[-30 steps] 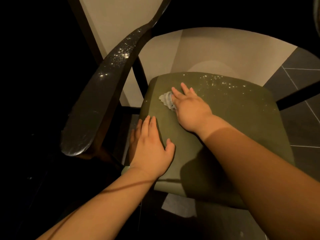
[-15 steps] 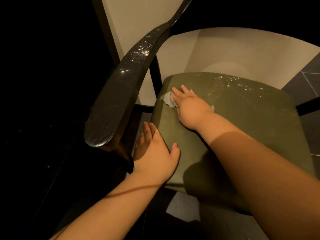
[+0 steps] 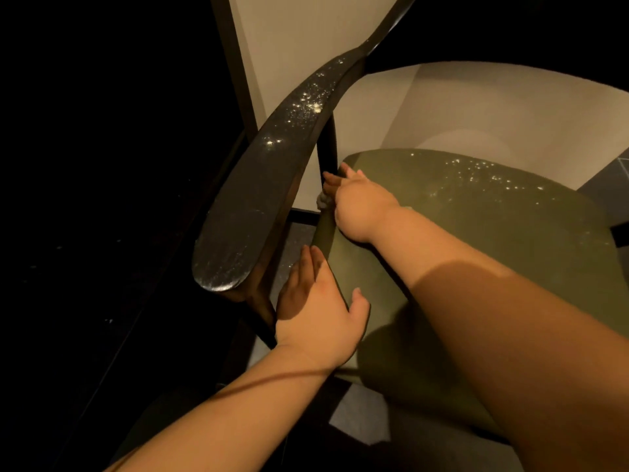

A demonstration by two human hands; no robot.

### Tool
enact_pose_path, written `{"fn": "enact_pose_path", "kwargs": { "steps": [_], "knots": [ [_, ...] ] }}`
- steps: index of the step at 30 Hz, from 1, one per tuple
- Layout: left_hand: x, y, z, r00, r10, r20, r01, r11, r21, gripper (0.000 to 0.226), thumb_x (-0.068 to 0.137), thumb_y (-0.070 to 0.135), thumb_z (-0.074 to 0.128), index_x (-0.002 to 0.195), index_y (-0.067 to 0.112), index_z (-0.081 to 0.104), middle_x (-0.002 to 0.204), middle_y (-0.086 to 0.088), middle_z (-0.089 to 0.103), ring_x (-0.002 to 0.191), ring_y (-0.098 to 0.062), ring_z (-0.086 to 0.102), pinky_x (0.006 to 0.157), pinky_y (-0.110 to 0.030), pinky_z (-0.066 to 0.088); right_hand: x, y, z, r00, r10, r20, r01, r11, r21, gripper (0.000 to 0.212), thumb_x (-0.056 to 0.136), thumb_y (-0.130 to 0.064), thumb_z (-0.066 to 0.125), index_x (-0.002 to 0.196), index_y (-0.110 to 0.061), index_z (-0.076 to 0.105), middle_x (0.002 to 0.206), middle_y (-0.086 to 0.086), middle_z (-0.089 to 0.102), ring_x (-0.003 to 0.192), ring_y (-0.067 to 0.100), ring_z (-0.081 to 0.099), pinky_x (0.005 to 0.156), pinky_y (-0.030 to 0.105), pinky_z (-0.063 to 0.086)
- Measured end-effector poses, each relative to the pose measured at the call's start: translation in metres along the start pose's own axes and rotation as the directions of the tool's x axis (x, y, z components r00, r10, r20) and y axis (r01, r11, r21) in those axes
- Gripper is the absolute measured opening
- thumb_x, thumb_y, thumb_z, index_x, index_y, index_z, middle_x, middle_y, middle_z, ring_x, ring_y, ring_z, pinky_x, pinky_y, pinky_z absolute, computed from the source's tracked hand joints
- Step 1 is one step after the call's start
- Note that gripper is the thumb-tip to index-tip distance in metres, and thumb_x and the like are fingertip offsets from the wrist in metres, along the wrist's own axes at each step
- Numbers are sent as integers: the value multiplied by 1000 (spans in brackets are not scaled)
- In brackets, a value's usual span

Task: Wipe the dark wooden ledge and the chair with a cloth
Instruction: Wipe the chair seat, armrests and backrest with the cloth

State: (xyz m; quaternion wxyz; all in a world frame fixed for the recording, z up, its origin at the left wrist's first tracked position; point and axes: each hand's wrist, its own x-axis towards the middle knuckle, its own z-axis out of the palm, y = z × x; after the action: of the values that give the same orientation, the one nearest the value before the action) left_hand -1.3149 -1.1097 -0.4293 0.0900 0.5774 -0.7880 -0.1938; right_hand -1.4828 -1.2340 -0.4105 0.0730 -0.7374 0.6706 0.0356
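The chair has an olive green seat [image 3: 493, 240] and a dark wooden armrest [image 3: 258, 192] on its left, both speckled with pale dust. My right hand [image 3: 360, 206] lies at the seat's far left edge beside the dark armrest post [image 3: 327, 155], pressing a small pale cloth [image 3: 322, 201] that shows only as a bit under the fingers. My left hand [image 3: 316, 308] rests flat with straight fingers on the seat's near left edge, just right of the armrest's rounded front end. The dark wooden ledge is not visible.
A beige wall panel [image 3: 459, 107] stands behind the chair. Dark floor tiles [image 3: 609, 178] show at the far right and grey floor [image 3: 289, 247] under the armrest. The left side of the view is black.
My right hand has slid the cloth left across the seat to its edge by the armrest post. My left hand keeps its place on the seat's near edge, and the view shifted left.
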Motion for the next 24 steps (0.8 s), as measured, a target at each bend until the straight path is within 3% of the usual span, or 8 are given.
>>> {"fn": "enact_pose_path", "kwargs": {
  "steps": [5, 7, 9, 12, 14, 20, 22, 24],
  "knots": [
    [0, -3, 4, 1000, 16, -6, -17, 999, -34, 93, 97, 56, 48, 167, 10, 9, 174, -11, 15, 159, -25, 18, 126, -37, 19, -39, -18, 17, 983, -186, -1, 186, 982, 44, 41, 102, -23, 47, 139, -13, 63, 160, 2, 44, 159, 23, 12, 126, 32, 8],
    [0, -4, 4, 1000, 22, -21, -23, 999, -46, 93, 95, 56, 47, 167, 9, 12, 173, -12, 19, 159, -24, 20, 127, -36, 19, -61, -23, 23, 959, -284, 10, 283, 957, 58, 38, 102, -22, 49, 135, -16, 67, 158, -3, 47, 158, 21, 13, 126, 32, 9],
    [0, -6, 4, 999, 36, -13, -36, 998, -48, 93, 94, 55, 44, 167, 8, 11, 174, -13, 17, 160, -24, 18, 128, -37, 18, -56, -17, 18, 959, -281, 28, 279, 959, 51, 38, 103, -21, 48, 136, -18, 66, 157, -2, 48, 158, 21, 14, 126, 34, 8],
    [-2, -6, -1, 998, 51, 30, -50, 998, -40, 91, 98, 54, 44, 167, 8, 8, 175, -14, 9, 161, -26, 12, 127, -39, 17, -24, -8, 3, 985, -167, 45, 169, 984, -59, 50, 103, -20, 44, 153, -18, 49, 167, 1, 33, 159, 27, 4, 127, 39, 4],
    [-2, -6, -5, 997, 65, 49, -64, 998, -17, 91, 100, 53, 46, 167, 8, 4, 175, -14, 2, 161, -26, 7, 128, -38, 15, -12, -7, -1, 992, -115, 43, 116, 993, -21, 55, 104, -17, 43, 159, -17, 38, 171, -2, 20, 160, 29, -1, 127, 41, 3],
    [-24, -24, -1, 974, 208, 90, -211, 977, 33, 94, 96, 54, 41, 167, 7, 1, 175, -16, 0, 162, -28, -2, 131, -39, 4, -87, -24, 16, 976, -216, -28, 217, 947, 237, 38, 108, -27, 46, 142, -16, 61, 162, 0, 41, 157, 26, 21, 129, 44, 12],
    [-33, -33, 3, 956, 278, 97, -287, 953, 100, 96, 91, 56, 31, 167, 3, 6, 174, -19, 4, 162, -31, 1, 132, -42, 7, -114, -26, 13, 982, -184, 41, 172, 965, 196, 48, 109, -32, 46, 156, -22, 44, 169, -6, 26, 159, 18, 8, 127, 30, -1],
    [-37, -39, 5, 942, 321, 100, -334, 931, 150, 97, 88, 56, 29, 165, -1, 17, 173, -22, 13, 161, -35, 10, 131, -44, 13, -133, -24, 3, 992, -112, 63, 103, 985, 139, 62, 107, -45, 46, 163, -31, 25, 173, -9, 7, 159, 15, -7, 124, 28, -7]
  ]
}}
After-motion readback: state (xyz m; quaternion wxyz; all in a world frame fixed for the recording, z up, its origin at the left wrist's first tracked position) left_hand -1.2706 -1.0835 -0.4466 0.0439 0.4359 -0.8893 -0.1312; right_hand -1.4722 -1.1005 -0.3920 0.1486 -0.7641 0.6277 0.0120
